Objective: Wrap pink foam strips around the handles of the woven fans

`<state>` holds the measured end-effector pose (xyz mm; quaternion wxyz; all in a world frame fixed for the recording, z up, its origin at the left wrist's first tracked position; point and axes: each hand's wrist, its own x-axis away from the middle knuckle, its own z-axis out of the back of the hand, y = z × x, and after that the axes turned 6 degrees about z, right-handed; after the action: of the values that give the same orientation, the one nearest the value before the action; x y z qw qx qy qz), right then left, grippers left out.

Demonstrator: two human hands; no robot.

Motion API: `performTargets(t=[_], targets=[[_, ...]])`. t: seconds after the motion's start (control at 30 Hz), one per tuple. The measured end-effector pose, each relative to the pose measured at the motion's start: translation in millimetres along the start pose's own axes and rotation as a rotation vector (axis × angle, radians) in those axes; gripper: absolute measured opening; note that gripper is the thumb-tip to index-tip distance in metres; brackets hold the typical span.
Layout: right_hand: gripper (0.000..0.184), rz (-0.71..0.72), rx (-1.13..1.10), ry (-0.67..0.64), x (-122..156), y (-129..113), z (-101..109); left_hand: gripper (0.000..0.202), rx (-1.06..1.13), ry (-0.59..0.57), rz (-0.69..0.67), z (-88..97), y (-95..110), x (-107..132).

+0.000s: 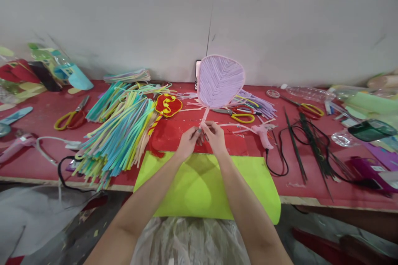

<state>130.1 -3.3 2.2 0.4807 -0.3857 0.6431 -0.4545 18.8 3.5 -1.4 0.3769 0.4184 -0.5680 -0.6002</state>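
Observation:
A lilac leaf-shaped fan [221, 80] made of pipe cleaners, edged in pink, stands upright in front of me. Its pink wrapped handle [205, 116] runs down into my fingers. My left hand [188, 143] is closed on the lower end of the handle, fingertips pinched together. From the other side my right hand [214, 136] pinches the same handle, just touching the left. The very end of the handle is hidden by the fingers. Below both hands lies a yellow-green sheet [199, 192], with a red sheet [171, 134] behind it.
Left are a pile of pastel pipe cleaners [121, 132], a red-and-yellow fan [168, 105] and scissors [72, 116]. Right are a pink glue gun [264, 134], yellow-handled scissors [242, 117], dark green stems [315, 149] and a plastic bottle [307, 93]. A phone [197, 75] leans behind the fan.

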Motion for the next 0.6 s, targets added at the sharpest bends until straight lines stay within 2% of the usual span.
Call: performTargets(t=[0.33,0.6], targets=[[0.023,0.076,0.099,0.040,-0.6,1.9,3.1,0.029,-0.064,-0.026,0.007,0.3,2.3,1.1],[0.021,0.090,0.201,0.043,1.6,-3.0,3.6,0.024,-0.160,0.020,-0.006,-0.4,-4.2,1.7]])
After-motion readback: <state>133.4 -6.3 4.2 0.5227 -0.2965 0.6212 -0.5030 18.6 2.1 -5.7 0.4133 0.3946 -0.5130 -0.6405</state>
